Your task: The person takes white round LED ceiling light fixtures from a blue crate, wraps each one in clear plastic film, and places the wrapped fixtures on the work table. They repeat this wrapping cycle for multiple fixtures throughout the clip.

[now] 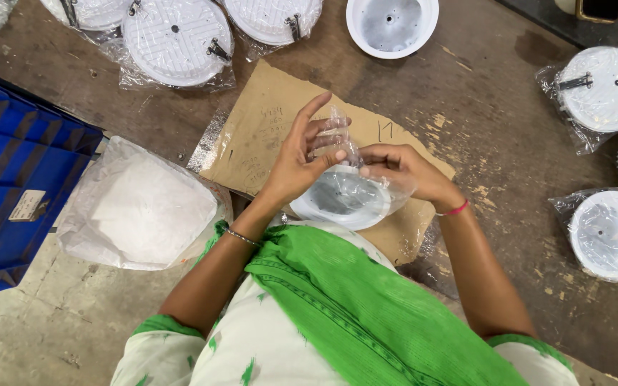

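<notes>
Both hands pinch a clear plastic bag (352,168) holding a round white lamp housing (337,200) above the cardboard sheet (266,136): left hand (302,161), right hand (402,168); a loosened grip could drop the housing onto the bench (495,129)

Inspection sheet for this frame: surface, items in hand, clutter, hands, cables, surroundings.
Surface: worn brown table with a cardboard sheet under the hands.
Job's things: white round housing inside a clear plastic bag.
Clutter: bagged white discs at top and right; one unbagged white housing; a bag of white sheets.
Grippers: left hand and right hand both pinch the bag's mouth.
Cables: nothing seen.
Surroundings: blue crate at left, concrete floor.
</notes>
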{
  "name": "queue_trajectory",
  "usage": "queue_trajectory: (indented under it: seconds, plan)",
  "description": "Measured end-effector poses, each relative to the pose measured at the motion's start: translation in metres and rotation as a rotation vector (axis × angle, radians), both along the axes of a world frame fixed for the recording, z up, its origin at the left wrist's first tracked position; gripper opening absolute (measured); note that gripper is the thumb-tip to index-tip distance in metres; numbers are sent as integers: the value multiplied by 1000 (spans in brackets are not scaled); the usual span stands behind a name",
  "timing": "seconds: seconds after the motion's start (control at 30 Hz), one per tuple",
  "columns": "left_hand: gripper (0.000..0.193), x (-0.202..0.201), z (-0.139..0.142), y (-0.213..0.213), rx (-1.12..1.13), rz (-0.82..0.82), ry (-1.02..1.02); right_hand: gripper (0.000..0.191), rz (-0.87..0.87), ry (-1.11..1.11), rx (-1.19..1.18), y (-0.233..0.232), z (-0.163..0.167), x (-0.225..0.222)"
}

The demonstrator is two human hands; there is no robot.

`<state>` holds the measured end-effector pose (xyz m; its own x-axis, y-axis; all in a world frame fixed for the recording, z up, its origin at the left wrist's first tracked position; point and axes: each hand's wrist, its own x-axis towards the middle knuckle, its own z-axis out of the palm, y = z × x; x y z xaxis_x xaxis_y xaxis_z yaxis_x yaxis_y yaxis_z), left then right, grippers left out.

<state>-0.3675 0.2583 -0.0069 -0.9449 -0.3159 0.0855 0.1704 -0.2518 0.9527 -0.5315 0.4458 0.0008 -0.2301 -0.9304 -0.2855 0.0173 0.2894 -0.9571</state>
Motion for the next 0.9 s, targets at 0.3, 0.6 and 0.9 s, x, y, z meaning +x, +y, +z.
queue_trajectory:
  seconds: [0.3,0.6,0.9]
  plan:
    - [75,6,-18,-1,-102,59,-33,29,79,616,13,-11,23,16]
    - [17,4,15,-3,-513,131,-315,22,80,520,-78,-6,-3,7]
    - [19,1,45,25,-750,106,-95,20,-31,290,-69,5,-22,9]
